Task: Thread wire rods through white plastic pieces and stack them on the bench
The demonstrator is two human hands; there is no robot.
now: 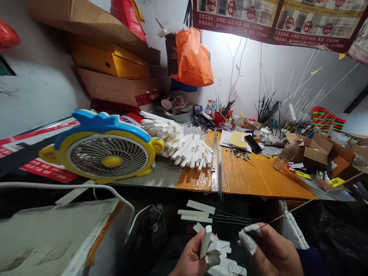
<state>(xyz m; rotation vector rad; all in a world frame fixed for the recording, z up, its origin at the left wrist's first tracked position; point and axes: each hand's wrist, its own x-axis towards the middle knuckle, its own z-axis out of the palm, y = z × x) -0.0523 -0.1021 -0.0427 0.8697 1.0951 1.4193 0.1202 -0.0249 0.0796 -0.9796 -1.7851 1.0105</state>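
Observation:
My left hand (pixel 192 256), at the bottom centre, is closed around a short white block (pixel 206 241) that stands upright between thumb and fingers. To its right, my right hand (pixel 270 249) pinches a long thin rod (pixel 290 212) that slants up to the right. White tape covers the tips of the thumb and forefinger of my right hand. Several white strips (pixel 198 207) with thin wires (pixel 237 219) at their right ends lie just beyond my hands. More white pieces (pixel 230 266) lie below and between my hands.
An orange-topped table (pixel 258 180) spans the middle, with a heap of white sticks (pixel 186 145) on its left part. A blue and yellow fan (pixel 112 157) stands at left. A plastic bottle (pixel 286 155), open cardboard boxes (pixel 316 149) and a phone (pixel 253 143) are at right.

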